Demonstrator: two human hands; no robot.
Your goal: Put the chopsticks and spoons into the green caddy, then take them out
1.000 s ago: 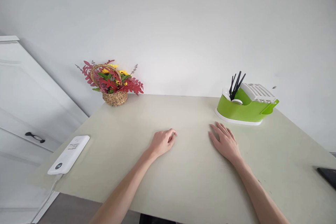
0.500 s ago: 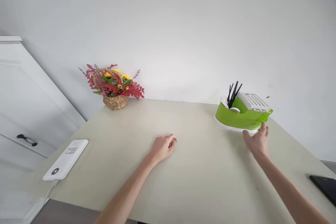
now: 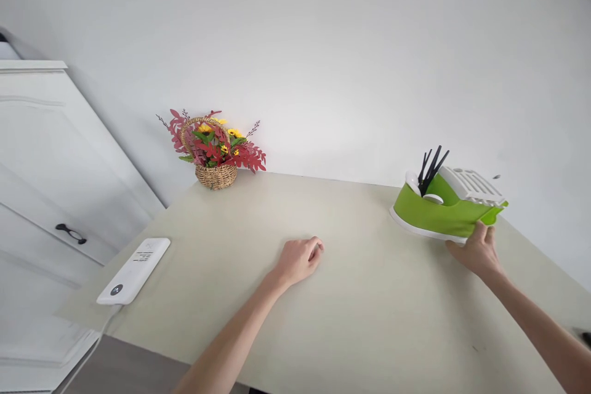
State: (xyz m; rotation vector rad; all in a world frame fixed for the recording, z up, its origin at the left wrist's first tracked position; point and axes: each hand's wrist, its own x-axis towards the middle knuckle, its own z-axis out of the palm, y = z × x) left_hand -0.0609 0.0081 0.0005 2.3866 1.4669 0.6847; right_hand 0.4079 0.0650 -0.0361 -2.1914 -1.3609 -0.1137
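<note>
Green caddy (image 3: 429, 212): upright on the bench (image 3: 351, 320), at 2 o'clock from bench centre. Thin dark utensils (image 3: 431, 172) lean out of its open left section, with two white rounded pieces beside them; the white slotted rack (image 3: 475, 186) tops the right section. A white base (image 3: 410, 228) runs beneath.

My right grip (image 3: 480, 253) is at the caddy's 5 o'clock corner, partly spread: thumb out towards 9 o'clock by the base, fingers up against the green end. They look to be touching; I cannot tell whether they have closed on it.

Handling notes, my judgement: pressure belongs low, on base and wall together. The flared green piece at the right end may be separate, so I should not trust it with load. Slow, level handling suits the leaning utensils. One hand at one end invites twist; the far end would want steadying.

My left grip (image 3: 298, 260) rests near bench centre, curled into a loose fist, nothing seen in it.

Farther out: flower basket (image 3: 217, 177) at 10 o'clock; white device (image 3: 136, 271) at 9 o'clock, cable attached.
</note>
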